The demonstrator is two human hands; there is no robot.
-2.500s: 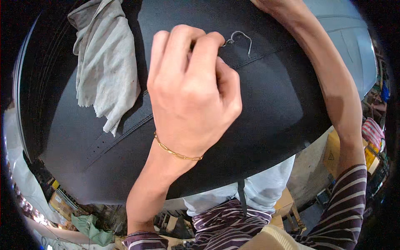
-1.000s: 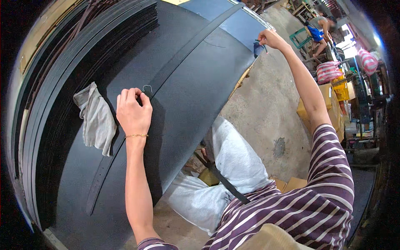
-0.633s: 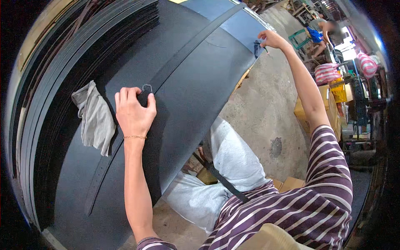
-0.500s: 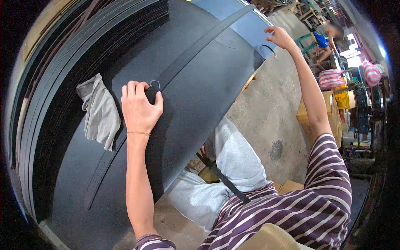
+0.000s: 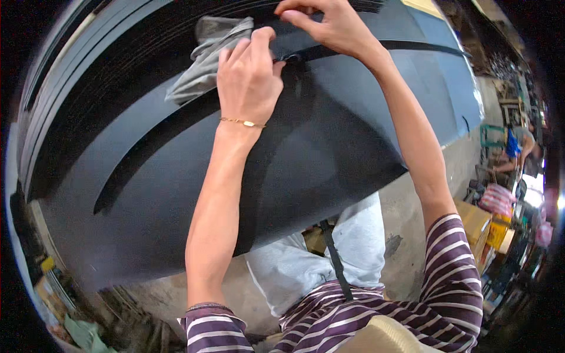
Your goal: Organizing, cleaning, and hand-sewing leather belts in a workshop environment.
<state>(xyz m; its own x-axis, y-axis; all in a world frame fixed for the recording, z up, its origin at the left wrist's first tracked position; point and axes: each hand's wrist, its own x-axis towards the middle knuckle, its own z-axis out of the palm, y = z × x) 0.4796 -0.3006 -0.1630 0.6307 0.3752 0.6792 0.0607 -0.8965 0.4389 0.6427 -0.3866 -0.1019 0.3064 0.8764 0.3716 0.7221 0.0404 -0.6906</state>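
A long black belt lies curved across the dark sheet-covered worktop, its pointed tail at the left and the rest running right. My left hand is closed on the belt near its middle, beside a small dark piece that looks like its buckle end. Just above and right of it, my right hand hovers over the belt with fingers curled and a gap between thumb and forefinger; I see nothing in it. Behind my left hand a crumpled grey cloth rests on the worktop.
Many dark straps lie side by side along the worktop's far left. The worktop's near edge passes above my lap. Cardboard boxes, a yellow crate and striped bags stand at right, where another person sits farther off.
My right hand has swung left from the worktop's far right end to beside my left hand. My view has turned, so the belt and cloth sit higher. My left hand keeps its hold.
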